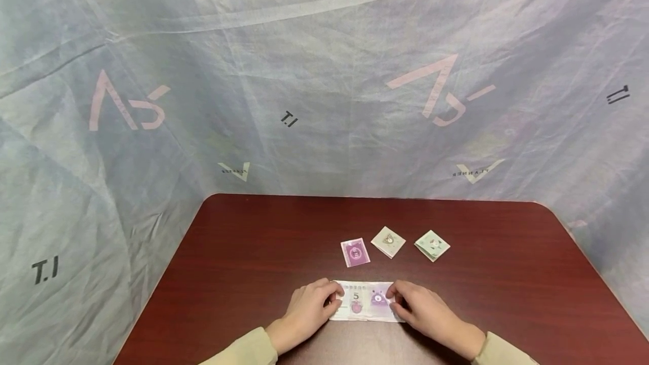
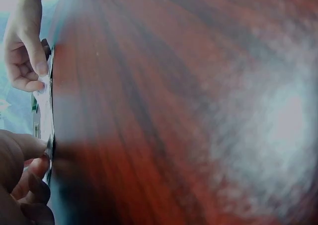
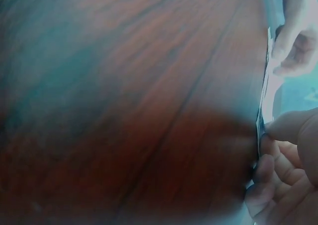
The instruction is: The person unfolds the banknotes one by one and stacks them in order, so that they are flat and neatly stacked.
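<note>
A pale purple play banknote (image 1: 364,303) marked with a 5 lies spread lengthwise low over the table in the head view, with creases across it. My left hand (image 1: 306,310) pinches its left end between thumb and curled fingers. At the opposite end, my right hand (image 1: 427,311) pinches the note the same way. Both wrist views catch the note nearly edge-on as a thin strip: the left hand (image 2: 20,173) is close in one, the right hand (image 3: 293,165) in the other. The fingertips cover the note's ends.
Beyond the note lie a folded purple note (image 1: 356,253), a folded beige note (image 1: 388,241) and a folded green note (image 1: 432,245). They rest on a dark red wooden table (image 1: 243,252). Grey printed cloth (image 1: 324,72) hangs behind the table and along its sides.
</note>
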Motion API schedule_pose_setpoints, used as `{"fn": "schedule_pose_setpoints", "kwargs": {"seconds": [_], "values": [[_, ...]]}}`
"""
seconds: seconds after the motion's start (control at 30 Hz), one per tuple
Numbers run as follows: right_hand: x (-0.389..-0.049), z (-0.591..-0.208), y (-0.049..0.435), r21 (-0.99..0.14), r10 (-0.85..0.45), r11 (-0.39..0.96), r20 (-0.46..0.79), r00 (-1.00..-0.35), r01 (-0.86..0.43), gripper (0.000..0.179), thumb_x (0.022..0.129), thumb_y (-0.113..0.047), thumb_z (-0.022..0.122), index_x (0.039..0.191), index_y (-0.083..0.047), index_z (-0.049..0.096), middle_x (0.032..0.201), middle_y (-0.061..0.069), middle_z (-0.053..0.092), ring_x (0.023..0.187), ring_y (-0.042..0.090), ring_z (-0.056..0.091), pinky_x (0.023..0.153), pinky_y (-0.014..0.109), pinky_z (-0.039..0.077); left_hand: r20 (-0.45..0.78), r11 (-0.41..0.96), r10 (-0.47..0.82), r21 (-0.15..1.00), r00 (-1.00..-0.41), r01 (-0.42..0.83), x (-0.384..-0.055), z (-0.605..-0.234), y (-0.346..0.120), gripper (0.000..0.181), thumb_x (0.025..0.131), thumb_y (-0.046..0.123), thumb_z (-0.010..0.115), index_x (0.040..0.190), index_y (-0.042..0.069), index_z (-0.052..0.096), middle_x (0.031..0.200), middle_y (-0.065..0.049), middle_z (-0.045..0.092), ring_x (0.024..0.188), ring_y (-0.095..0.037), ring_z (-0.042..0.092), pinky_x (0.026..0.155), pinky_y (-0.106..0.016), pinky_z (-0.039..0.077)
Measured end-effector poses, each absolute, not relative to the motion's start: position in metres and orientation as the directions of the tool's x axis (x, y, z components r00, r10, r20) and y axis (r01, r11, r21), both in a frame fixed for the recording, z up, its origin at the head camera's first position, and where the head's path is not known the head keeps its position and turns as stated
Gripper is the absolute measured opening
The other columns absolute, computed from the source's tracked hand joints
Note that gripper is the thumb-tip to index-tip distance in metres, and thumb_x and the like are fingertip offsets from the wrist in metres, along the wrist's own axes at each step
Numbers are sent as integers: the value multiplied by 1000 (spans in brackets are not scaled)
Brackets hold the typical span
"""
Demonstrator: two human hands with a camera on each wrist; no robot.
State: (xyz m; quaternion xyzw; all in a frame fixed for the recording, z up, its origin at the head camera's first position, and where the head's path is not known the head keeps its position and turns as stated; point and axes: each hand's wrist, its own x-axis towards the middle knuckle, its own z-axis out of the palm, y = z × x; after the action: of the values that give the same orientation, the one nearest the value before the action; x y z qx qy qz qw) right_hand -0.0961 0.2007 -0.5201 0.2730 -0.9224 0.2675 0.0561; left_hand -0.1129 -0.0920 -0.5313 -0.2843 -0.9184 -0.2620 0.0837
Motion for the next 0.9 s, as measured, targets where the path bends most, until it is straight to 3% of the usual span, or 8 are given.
{"fn": "schedule_pose_setpoints", "kwargs": {"seconds": [0.23,0.5,0.7,0.9], "values": [[-95,-519,199,-453,-445,737,232,-865,-502,20,87,-14,80,97,-25,66,82,-23,55,71,-6,49,57,26,44,277,698,512,418,-813,582,-115,-527,-94,16,85,18,82,98,24,76,86,13,58,66,3,47,54,-21,38],[-107,-512,212,-304,-461,758,377,-804,-577,24,81,-11,84,97,-21,69,82,-18,57,69,-6,50,54,24,46,283,690,568,349,-773,634,-116,-529,-99,18,86,21,82,103,23,76,92,12,61,65,4,47,52,-18,35],[-138,-497,247,-373,-272,828,385,-882,-418,18,87,-7,79,101,-16,71,89,-9,70,74,5,63,61,33,53,282,692,566,350,-775,632,-115,-530,-99,18,87,20,81,104,22,76,93,11,61,65,5,47,52,-18,35],[-167,-484,286,-410,-111,884,284,-952,-225,11,93,-13,73,104,-9,70,88,2,70,77,22,68,59,43,51,277,687,567,360,-775,631,-114,-528,-99,19,87,19,81,105,21,76,94,10,62,65,4,47,53,-19,37]]}}
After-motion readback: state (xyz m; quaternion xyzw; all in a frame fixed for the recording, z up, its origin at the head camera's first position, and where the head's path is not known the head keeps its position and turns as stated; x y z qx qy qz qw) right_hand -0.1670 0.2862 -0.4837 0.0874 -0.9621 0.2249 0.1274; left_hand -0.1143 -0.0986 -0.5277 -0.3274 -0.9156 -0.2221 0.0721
